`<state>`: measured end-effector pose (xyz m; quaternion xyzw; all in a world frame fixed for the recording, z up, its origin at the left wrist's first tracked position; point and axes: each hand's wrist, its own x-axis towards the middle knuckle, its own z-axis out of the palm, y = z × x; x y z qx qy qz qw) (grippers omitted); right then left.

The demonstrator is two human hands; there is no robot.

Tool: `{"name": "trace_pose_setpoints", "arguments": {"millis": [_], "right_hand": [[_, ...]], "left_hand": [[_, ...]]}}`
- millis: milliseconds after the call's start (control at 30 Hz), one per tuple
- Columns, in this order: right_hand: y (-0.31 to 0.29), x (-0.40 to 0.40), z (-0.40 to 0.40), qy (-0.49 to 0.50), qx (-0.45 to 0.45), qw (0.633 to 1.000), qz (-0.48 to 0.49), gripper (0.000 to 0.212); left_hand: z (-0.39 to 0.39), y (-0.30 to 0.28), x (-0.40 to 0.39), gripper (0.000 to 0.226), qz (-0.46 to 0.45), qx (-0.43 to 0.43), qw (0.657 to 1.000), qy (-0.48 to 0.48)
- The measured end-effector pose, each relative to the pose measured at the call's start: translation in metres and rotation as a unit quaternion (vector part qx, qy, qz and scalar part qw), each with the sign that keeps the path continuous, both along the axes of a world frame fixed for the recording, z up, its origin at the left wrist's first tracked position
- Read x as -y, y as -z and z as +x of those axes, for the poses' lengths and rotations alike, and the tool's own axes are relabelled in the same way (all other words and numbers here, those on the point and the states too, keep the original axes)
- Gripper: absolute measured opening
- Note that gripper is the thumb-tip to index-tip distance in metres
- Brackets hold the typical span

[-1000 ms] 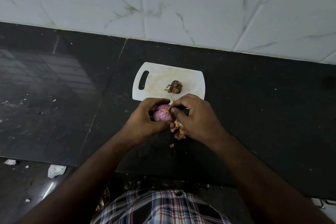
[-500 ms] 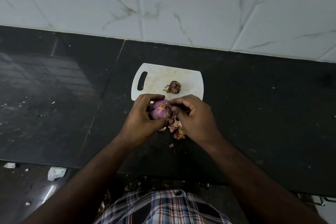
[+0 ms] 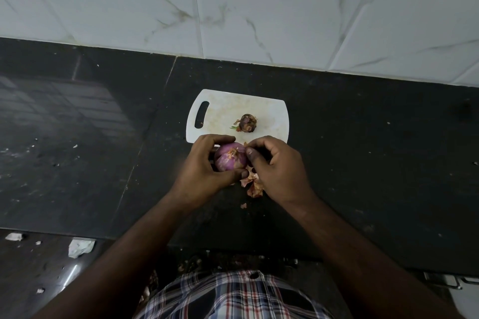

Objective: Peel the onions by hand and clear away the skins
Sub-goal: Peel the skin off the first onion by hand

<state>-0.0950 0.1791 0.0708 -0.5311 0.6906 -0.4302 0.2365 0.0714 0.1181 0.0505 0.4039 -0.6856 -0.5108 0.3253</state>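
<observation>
Purple and mostly bare, the onion (image 3: 230, 160) sits cupped in the left hand (image 3: 204, 168), whose fingers curl over its far side while the thumb closes beneath it at about six o'clock. Its tuft end faces up toward the camera, so its long axis runs roughly along the line of sight. At three o'clock from the onion, touching it, the right hand (image 3: 276, 167) has its fingers bent inward, thumb and forefinger pinching a small scrap of dry skin at the onion's upper right shoulder. How much skin is still attached under that pinch is hard to tell.

Everything in the coming move turns on this: the last papery layer lies on the side of the onion facing the right fingertips (image 3: 251, 155), so the pull should probably go outward toward three o'clock while the left hand holds or turns the bulb against it.

Loose skins (image 3: 252, 184) lie on the dark counter (image 3: 363, 163) at five o'clock from the onion, just beneath the right hand, with one small flake nearer the body. At twelve o'clock a white cutting board (image 3: 220, 111) carries a second onion (image 3: 247, 123), brown and apparently unpeeled, so by my judgement the job is near halfway, with clearing not yet begun
</observation>
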Motion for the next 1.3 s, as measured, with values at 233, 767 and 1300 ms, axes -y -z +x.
{"name": "trace_pose_setpoints", "arguments": {"millis": [233, 767, 1300], "right_hand": [[0.027, -0.004, -0.02, -0.022, -0.084, 0.99, 0.109, 0.022], [-0.023, 0.011, -0.019, -0.178, -0.097, 0.979, 0.022, 0.021], [0.002, 0.004, 0.007, 0.024, -0.185, 0.981, -0.055, 0.01]], "left_hand": [[0.004, -0.013, 0.001, 0.065, 0.11, -0.083, 0.99, 0.004], [0.002, -0.005, 0.001, 0.067, 0.109, -0.02, 0.992, 0.061], [-0.011, 0.0, -0.003, 0.064, 0.111, -0.061, 0.992, -0.006]]}}
